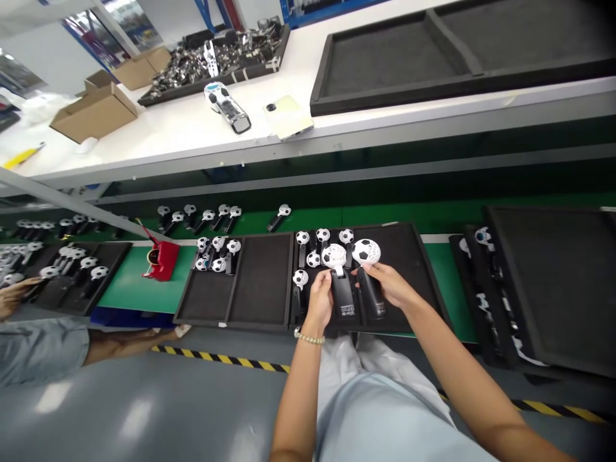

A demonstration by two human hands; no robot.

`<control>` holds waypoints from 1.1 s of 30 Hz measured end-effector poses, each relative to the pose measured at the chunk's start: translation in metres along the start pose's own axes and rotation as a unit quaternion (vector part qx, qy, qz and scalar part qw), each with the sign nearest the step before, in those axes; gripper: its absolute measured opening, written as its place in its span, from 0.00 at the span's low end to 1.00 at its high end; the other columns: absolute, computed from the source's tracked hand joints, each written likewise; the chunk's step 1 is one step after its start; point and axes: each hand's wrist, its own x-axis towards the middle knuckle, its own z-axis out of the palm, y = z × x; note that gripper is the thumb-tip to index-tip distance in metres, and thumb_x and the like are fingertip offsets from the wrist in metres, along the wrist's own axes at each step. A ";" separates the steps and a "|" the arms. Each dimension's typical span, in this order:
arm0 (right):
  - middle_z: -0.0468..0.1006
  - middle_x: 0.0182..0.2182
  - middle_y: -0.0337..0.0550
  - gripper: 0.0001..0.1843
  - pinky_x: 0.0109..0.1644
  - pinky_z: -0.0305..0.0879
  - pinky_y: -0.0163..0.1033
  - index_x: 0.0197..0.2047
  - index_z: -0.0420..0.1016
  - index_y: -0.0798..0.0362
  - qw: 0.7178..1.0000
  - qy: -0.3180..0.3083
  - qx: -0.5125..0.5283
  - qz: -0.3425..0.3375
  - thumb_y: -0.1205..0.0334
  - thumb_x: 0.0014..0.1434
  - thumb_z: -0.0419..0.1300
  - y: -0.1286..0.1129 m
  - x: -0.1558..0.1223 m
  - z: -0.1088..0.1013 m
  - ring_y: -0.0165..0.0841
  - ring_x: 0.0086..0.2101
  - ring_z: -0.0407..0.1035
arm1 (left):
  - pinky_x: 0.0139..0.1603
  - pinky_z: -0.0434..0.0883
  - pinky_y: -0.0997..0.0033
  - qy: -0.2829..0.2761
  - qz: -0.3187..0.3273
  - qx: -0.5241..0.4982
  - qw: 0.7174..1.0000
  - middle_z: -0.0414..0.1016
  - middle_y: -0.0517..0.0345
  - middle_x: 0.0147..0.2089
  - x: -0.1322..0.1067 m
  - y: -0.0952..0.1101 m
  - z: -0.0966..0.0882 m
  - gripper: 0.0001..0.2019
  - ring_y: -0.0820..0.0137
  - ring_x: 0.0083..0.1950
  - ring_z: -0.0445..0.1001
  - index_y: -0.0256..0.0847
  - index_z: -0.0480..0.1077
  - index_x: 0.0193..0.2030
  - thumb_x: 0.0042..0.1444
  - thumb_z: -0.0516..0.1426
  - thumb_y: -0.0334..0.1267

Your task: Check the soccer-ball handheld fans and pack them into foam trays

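My left hand [321, 298] is closed on the edge of a black handheld device with a soccer-ball head [342, 295]; printed text shows low on its body. With my right hand [392, 285] I grip a second black handheld device with a soccer-ball head [371, 296], whose white-and-black head points away from me. Both are side by side over a black divided tray [260, 282]. Several similar devices [302, 239] lie in the tray around my left hand, and another group [219, 253] sits in its left compartment. Exactly what kind of device these are, I cannot tell.
A red tape dispenser [166, 260] stands left of the tray. More devices [206, 218] lie on the green conveyor belt behind. Stacked black trays [553, 289] stand at right. A white shelf [183, 131] crosses above. At far left is a co-worker's hand [17, 296].
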 end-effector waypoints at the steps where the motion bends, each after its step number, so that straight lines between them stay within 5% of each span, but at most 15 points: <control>1: 0.78 0.31 0.45 0.17 0.31 0.72 0.39 0.37 0.74 0.56 1.000 -0.002 0.002 0.002 0.53 0.49 0.66 0.002 0.002 0.002 0.35 0.29 0.73 | 0.39 0.72 0.70 -0.004 -0.017 0.005 1.000 0.75 0.57 0.33 -0.002 0.000 -0.003 0.16 0.69 0.36 0.75 0.39 0.68 0.39 0.49 0.62 0.47; 14: 0.79 0.31 0.41 0.15 0.35 0.71 0.35 0.36 0.74 0.54 1.000 0.020 -0.016 0.007 0.55 0.48 0.68 0.033 0.036 0.017 0.32 0.30 0.73 | 0.37 0.72 0.68 0.001 -0.070 -0.031 0.997 0.74 0.56 0.38 0.005 0.004 -0.043 0.20 0.71 0.34 0.73 0.40 0.64 0.44 0.43 0.64 0.37; 19: 0.79 0.34 0.43 0.15 0.38 0.71 0.38 0.39 0.74 0.53 0.998 0.017 -0.045 0.039 0.55 0.50 0.66 0.049 0.046 0.009 0.34 0.32 0.74 | 0.45 0.70 0.64 0.042 -0.017 0.236 0.971 0.73 0.50 0.45 0.023 -0.011 -0.075 0.18 0.67 0.42 0.73 0.40 0.63 0.46 0.50 0.57 0.44; 23: 0.78 0.40 0.46 0.21 0.44 0.69 0.41 0.46 0.72 0.54 0.984 0.011 -0.176 0.023 0.57 0.49 0.65 0.072 0.061 -0.011 0.38 0.39 0.73 | 0.55 0.63 0.60 0.110 -0.012 0.361 0.926 0.71 0.47 0.47 0.038 -0.041 -0.109 0.20 0.61 0.51 0.70 0.38 0.60 0.46 0.47 0.60 0.37; 25: 0.77 0.42 0.48 0.20 0.49 0.66 0.43 0.45 0.72 0.56 0.951 0.023 -0.309 -0.011 0.61 0.47 0.65 0.084 0.070 -0.019 0.40 0.42 0.71 | 0.55 0.61 0.57 0.136 -0.028 0.412 0.900 0.70 0.44 0.46 0.043 -0.057 -0.123 0.20 0.58 0.51 0.69 0.36 0.58 0.47 0.47 0.58 0.32; 28: 0.76 0.43 0.47 0.17 0.51 0.62 0.43 0.42 0.74 0.55 0.860 -0.013 -0.507 -0.054 0.67 0.46 0.63 0.096 0.079 -0.022 0.41 0.44 0.69 | 0.56 0.60 0.58 0.139 -0.045 0.467 0.872 0.69 0.40 0.48 0.046 -0.072 -0.136 0.21 0.57 0.54 0.68 0.34 0.57 0.50 0.47 0.56 0.27; 33: 0.73 0.48 0.46 0.23 0.52 0.58 0.39 0.48 0.73 0.52 0.737 -0.125 -0.662 -0.048 0.75 0.48 0.57 0.097 0.088 -0.010 0.39 0.49 0.66 | 0.57 0.60 0.59 0.098 -0.050 0.511 0.853 0.63 0.37 0.55 0.034 -0.061 -0.144 0.23 0.56 0.55 0.67 0.35 0.61 0.46 0.40 0.57 0.24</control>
